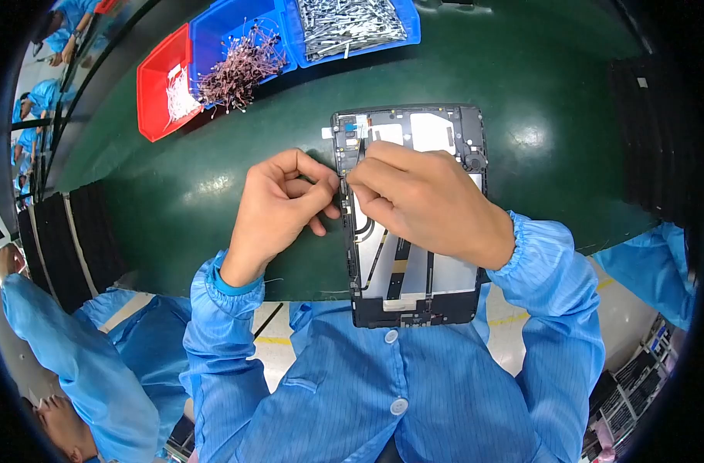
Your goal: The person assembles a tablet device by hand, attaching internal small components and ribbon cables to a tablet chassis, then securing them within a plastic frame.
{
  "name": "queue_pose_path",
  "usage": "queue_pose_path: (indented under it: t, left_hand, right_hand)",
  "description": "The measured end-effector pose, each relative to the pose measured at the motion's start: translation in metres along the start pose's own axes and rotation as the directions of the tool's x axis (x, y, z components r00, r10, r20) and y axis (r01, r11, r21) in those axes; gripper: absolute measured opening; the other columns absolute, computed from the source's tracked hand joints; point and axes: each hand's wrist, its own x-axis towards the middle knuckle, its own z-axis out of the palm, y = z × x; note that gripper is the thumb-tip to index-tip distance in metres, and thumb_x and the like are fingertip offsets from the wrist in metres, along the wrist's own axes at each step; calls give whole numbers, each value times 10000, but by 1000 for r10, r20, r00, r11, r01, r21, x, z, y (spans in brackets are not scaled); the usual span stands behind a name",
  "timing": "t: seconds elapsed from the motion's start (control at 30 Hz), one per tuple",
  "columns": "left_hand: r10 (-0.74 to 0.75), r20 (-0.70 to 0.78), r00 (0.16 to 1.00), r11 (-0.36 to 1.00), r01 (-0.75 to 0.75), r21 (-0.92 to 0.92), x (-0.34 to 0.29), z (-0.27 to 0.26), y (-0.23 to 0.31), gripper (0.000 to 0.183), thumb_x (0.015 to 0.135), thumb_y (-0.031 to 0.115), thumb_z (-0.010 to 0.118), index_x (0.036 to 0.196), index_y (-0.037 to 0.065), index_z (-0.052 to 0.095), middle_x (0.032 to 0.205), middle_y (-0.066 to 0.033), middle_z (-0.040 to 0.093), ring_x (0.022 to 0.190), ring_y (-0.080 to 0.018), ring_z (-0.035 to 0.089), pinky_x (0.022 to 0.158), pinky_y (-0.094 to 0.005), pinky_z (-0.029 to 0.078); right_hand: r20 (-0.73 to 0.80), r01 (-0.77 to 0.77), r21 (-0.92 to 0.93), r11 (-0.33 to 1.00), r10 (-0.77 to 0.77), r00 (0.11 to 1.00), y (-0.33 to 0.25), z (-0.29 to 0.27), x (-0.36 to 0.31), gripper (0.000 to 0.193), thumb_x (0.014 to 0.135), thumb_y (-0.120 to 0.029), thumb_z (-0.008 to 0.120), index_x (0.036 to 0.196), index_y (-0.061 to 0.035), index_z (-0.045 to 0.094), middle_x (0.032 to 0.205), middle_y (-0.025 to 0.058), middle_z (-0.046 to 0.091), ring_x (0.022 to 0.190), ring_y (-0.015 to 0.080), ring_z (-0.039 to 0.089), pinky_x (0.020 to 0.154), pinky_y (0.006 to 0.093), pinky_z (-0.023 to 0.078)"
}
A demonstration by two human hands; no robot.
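Nearest, the blue jacket (352, 401), and right above it the opened tablet-like device (414, 270), its lower end jutting past the near edge of the green table (560, 154). Left hand (279, 204) now, thumb and forefinger pinched at the device's left edge; right hand (425, 193) over its upper half, fingers bunched, and whether either grasps anything, I cannot tell! Farther out, a red bin (155, 92) of white pieces (180, 99), then a blue bin (213, 27) heaped with reddish-brown wires (236, 73).
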Motion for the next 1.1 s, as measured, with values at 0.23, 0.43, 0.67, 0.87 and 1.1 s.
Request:
queue_pose_path:
  t: [0.23, 0.43, 0.67, 0.87, 1.1]
  left_hand:
    - [-29, -10, 1000, 1000, 29, -2, 0, 3, 2, 75, 859, -3, 635, 900, -48, 590, 852, -98, 658, 676, -131, 683, 489, -213, 527]
    - [-14, 6, 1000, 1000, 14, -1, 2, 1, 5, 120, 853, 12, 652, 934, -33, 575, 864, -88, 650, 652, -126, 679, 465, -213, 509]
    - [-4, 24, 1000, 998, 3, 65, 7, 3, 10, 169, 822, 37, 683, 927, -11, 558, 801, -63, 628, 587, -119, 663, 392, -213, 455]
    - [26, 76, 997, 994, -34, 99, 12, 3, 7, 129, 846, 43, 662, 887, 17, 542, 790, -43, 613, 552, -112, 643, 363, -212, 430]
    - [89, 89, 992, 995, -85, -51, 5, -9, 2, 207, 893, 149, 703, 939, 15, 553, 797, -40, 605, 559, -85, 592, 375, -214, 428]
  right_hand:
    - [-85, -38, 101, 994, 46, 995, -3, 1, -2, 110, 776, -64, 649, 798, -11, 555, 757, 114, 554, 631, 309, 616, 550, 392, 506]
    - [-89, -207, 83, 975, 214, 973, -9, -4, 2, 92, 733, -20, 678, 780, 5, 603, 694, 108, 574, 548, 204, 568, 501, 334, 454]
    - [-85, -196, 29, 980, 198, 976, -11, -8, 10, 91, 715, -31, 685, 722, 9, 604, 619, 95, 571, 516, 173, 550, 480, 317, 434]
    - [-196, -152, -82, 985, 134, 971, 6, -47, 59, 92, 778, -86, 678, 825, -9, 666, 738, 115, 641, 643, 240, 637, 577, 342, 494]
    - [-66, 76, -508, 858, -127, 990, 26, -40, 85, 107, 812, -146, 684, 867, -55, 676, 869, 87, 598, 719, 301, 646, 624, 408, 521]
